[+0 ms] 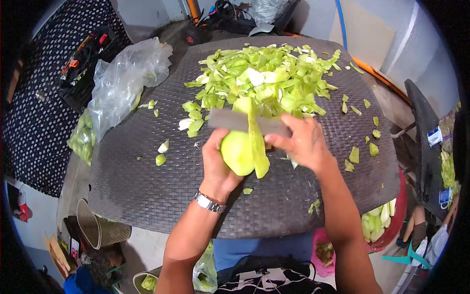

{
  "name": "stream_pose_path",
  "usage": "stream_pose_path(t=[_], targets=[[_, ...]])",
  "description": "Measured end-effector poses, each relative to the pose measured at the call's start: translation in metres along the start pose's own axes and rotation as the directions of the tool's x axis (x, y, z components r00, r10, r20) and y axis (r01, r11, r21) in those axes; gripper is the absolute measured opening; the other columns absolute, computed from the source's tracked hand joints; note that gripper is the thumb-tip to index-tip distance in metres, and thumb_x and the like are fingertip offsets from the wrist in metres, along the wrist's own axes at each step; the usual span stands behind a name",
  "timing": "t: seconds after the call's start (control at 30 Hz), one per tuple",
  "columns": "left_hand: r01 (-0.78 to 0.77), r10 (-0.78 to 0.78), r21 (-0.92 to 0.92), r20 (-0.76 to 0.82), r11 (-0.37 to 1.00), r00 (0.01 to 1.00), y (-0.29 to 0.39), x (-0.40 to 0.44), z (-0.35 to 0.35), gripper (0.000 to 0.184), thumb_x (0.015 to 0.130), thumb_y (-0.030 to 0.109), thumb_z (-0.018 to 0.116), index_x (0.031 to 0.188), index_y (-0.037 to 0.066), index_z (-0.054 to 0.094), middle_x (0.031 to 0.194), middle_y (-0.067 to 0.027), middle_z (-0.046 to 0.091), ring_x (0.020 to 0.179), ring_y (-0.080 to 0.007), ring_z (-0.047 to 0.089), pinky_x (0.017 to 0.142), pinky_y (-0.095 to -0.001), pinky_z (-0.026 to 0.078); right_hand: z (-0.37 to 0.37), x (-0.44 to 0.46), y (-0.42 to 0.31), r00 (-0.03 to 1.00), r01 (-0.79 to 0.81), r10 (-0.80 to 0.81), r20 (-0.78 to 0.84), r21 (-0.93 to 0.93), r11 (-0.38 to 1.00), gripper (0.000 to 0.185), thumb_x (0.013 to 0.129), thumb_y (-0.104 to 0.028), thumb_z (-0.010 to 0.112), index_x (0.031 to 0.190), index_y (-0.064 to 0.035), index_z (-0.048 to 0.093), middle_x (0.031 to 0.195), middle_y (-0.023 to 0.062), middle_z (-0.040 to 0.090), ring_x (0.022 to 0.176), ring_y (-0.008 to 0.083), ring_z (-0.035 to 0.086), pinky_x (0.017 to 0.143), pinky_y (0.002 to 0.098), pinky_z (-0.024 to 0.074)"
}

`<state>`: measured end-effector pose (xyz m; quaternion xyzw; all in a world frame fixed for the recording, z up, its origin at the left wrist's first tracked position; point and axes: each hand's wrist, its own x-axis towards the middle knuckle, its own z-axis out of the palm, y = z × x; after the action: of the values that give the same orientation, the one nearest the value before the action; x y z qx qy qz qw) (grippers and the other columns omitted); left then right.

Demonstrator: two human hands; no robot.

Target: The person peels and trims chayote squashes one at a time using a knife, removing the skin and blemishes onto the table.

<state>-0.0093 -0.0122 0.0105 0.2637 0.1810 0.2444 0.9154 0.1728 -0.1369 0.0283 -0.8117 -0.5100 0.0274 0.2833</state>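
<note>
My left hand (218, 164), wearing a metal watch, is wrapped around a smooth, pale green fruit (236, 154) above the table. In my right hand (306, 139) is a knife whose wide grey blade (227, 120) is blurred and lies across the fruit's far part. Its handle is mostly hidden by my fingers. A long strip of green peel (255, 139) stands along the fruit's right side, close to my right thumb. Just beyond both hands spreads a large heap of green peelings (274, 73), some showing their white inner side.
The dark woven table (142, 196) has loose peel scraps on it. A clear plastic bag (125, 73) lies at the left edge. Below right are a red basin (402, 210) of pale green pieces and a pink bag (323, 267). Another person's leg (418, 220) shows at right.
</note>
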Motion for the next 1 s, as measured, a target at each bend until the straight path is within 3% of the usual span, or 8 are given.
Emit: stream_pose_path(t=[0.17,0.2,0.3,0.43,0.63,0.77,0.83,1.0], targets=[[0.09,-0.088,-0.011,0.096,0.996,0.991,0.004,-0.003,0.008,0.062,0.103,0.052,0.048,0.14,0.003,0.057,0.12,-0.0213,0.069,0.098,-0.036,0.07,0.069,-0.0473,0.057,-0.018,0.01,0.032,0.966,-0.256,0.255,-0.033,-0.037,0.966,0.077,0.085,-0.079,0.064,0.083,-0.0026,0.066,0.072,0.0203,0.069,0.077,0.0396,0.072,0.076,0.0505,0.055],[0.107,-0.092,-0.049,0.241,0.993,0.966,0.005,-0.001,0.008,0.063,0.104,0.053,0.048,0.142,0.004,0.056,0.123,-0.0224,0.068,0.104,-0.0371,0.068,0.073,-0.0473,0.057,-0.026,0.01,0.028,0.949,-0.315,0.314,-0.026,-0.05,0.948,0.077,0.085,-0.079,0.063,0.083,-0.002,0.067,0.076,0.0216,0.071,0.079,0.0406,0.072,0.078,0.0504,0.0541],[0.055,-0.047,-0.119,0.066,0.991,0.997,0.007,-0.002,0.015,0.064,0.104,0.054,0.047,0.143,0.004,0.056,0.128,-0.0232,0.067,0.11,-0.0367,0.067,0.081,-0.0471,0.059,-0.031,0.006,0.025,0.932,-0.344,0.331,-0.151,-0.069,0.936,0.07,0.089,-0.07,0.066,0.077,-0.0006,0.062,0.067,0.0187,0.062,0.066,0.0348,0.064,0.067,0.0463,0.0483],[-0.087,0.091,0.039,-0.097,0.995,0.991,0.011,0.009,0.005,0.054,0.107,0.043,0.05,0.141,0.002,0.057,0.129,-0.0227,0.068,0.108,-0.0376,0.07,0.094,-0.0513,0.059,-0.027,0.001,0.009,0.907,-0.397,0.359,-0.221,-0.165,0.903,0.073,0.087,-0.074,0.066,0.084,-0.001,0.064,0.069,0.0191,0.064,0.069,0.0359,0.066,0.07,0.0469,0.0502],[0.005,-0.004,0.013,-0.07,1.0,0.998,0.016,0.009,-0.003,0.05,0.108,0.041,0.051,0.139,0.002,0.058,0.127,-0.0189,0.07,0.109,-0.0325,0.072,0.094,-0.0458,0.06,-0.025,-0.005,-0.023,0.966,-0.22,0.205,-0.159,-0.083,0.972,0.072,0.08,-0.074,0.074,0.088,-0.0031,0.067,0.075,0.0223,0.072,0.076,0.0412,0.074,0.074,0.051,0.0573],[-0.046,0.043,-0.015,-0.139,0.999,0.989,0.007,0.011,-0.004,0.05,0.107,0.044,0.052,0.136,0.005,0.062,0.124,-0.0178,0.072,0.107,-0.032,0.072,0.096,-0.0481,0.059,-0.001,-0.018,-0.039,0.994,0.099,-0.094,-0.061,0.081,0.992,0.066,0.075,-0.066,0.084,0.084,-0.0042,0.063,0.066,0.0171,0.066,0.064,0.0375,0.071,0.065,0.0443,0.0548],[-0.008,0.01,-0.105,0.025,0.994,1.0,0.007,0.009,-0.005,0.047,0.107,0.045,0.05,0.127,0.006,0.067,0.117,-0.0158,0.075,0.104,-0.029,0.074,0.097,-0.0454,0.059,0.01,-0.025,-0.049,0.961,0.273,-0.27,-0.064,0.054,0.96,0.067,0.074,-0.068,0.084,0.085,-0.0053,0.063,0.065,0.0166,0.066,0.063,0.0372,0.071,0.064,0.0445,0.0557],[-0.008,0.016,-0.112,0.075,0.994,0.997,0.007,0.008,-0.008,0.044,0.106,0.043,0.052,0.123,0.005,0.067,0.108,-0.0146,0.075,0.098,-0.0285,0.074,0.094,-0.0448,0.059,0.024,-0.027,-0.052,0.946,0.316,-0.316,-0.068,-0.01,0.949,0.071,0.069,-0.073,0.084,0.084,-0.0068,0.062,0.064,0.0151,0.067,0.063,0.0363,0.072,0.062,0.0455,0.0565]])
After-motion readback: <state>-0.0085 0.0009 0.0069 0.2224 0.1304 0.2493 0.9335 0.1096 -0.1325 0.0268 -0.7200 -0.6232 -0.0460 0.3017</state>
